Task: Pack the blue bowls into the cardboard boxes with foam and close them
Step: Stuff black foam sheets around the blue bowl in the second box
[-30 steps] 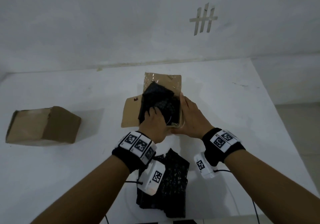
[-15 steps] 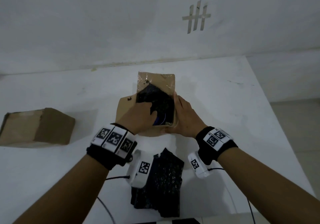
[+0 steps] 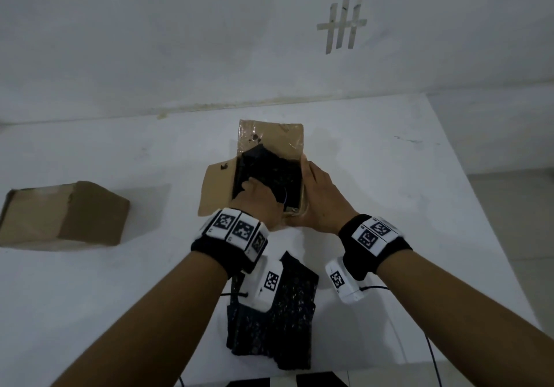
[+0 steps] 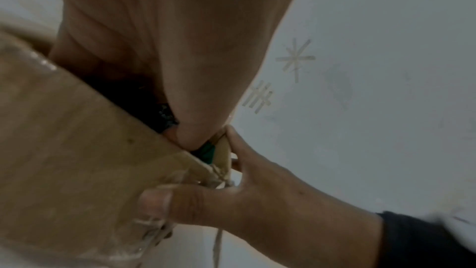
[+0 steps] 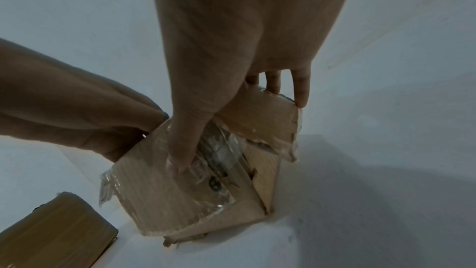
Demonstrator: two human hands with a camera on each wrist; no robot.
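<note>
An open cardboard box (image 3: 271, 137) stands mid-table with black foam (image 3: 272, 170) filling it. Only a thin blue sliver of the bowl (image 3: 285, 200) shows at the foam's near edge; it shows as a teal sliver (image 4: 207, 151) in the left wrist view. My left hand (image 3: 257, 200) reaches down into the box, with fingers bent into the foam and tips hidden. Its thumb (image 4: 188, 129) sits by the near wall of the box (image 4: 77, 150). My right hand (image 3: 320, 197) grips the box's near right corner. Its thumb (image 5: 180, 150) lies on the taped near flap and its fingers (image 5: 300, 89) on the right flap.
A second cardboard box (image 3: 63, 215), closed, lies at the left. A pile of black foam sheets (image 3: 281, 326) lies near the front edge under my wrists. The white table (image 3: 389, 176) ends at the right, and a white wall stands behind it.
My left hand slid to the box's left edge, baring part of the blue bowl, then went back into the box over the foam. The right hand kept its hold.
</note>
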